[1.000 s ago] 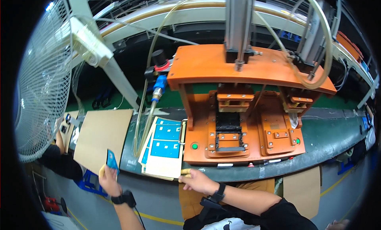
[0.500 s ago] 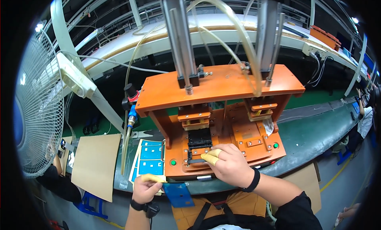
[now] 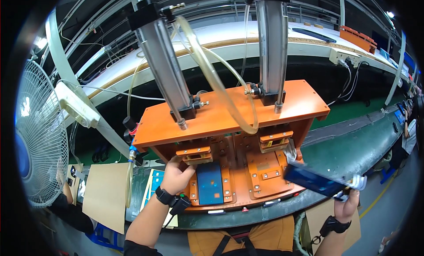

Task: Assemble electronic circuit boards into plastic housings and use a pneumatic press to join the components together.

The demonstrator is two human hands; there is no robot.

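At the left station of the orange press [image 3: 229,119], a blue rectangular panel [image 3: 209,185] with small light squares lies in the fixture. My left hand [image 3: 176,176] is beside the panel's upper left edge, thumb and forefinger apart, some fingertips hidden near the press head [image 3: 194,153]. Off the press's right side, my right hand [image 3: 348,205] grips a dark, flat rectangular panel [image 3: 313,178] by its right end. Pale finger covers show on that hand. This panel is tilted and blurred, so its details are unclear.
The right fixture [image 3: 266,174] holds no panel. Blue panels on a pale sheet [image 3: 155,185] lie left of the press, beside cardboard [image 3: 104,196]. A fan [image 3: 39,136] stands at far left. Clear hoses [image 3: 216,83] loop above. Another person [image 3: 410,128] is at far right.
The blue panel has gone from my left hand into the left fixture, where a black part lay. My right hand has moved right and now holds a dark panel. The view has shifted.
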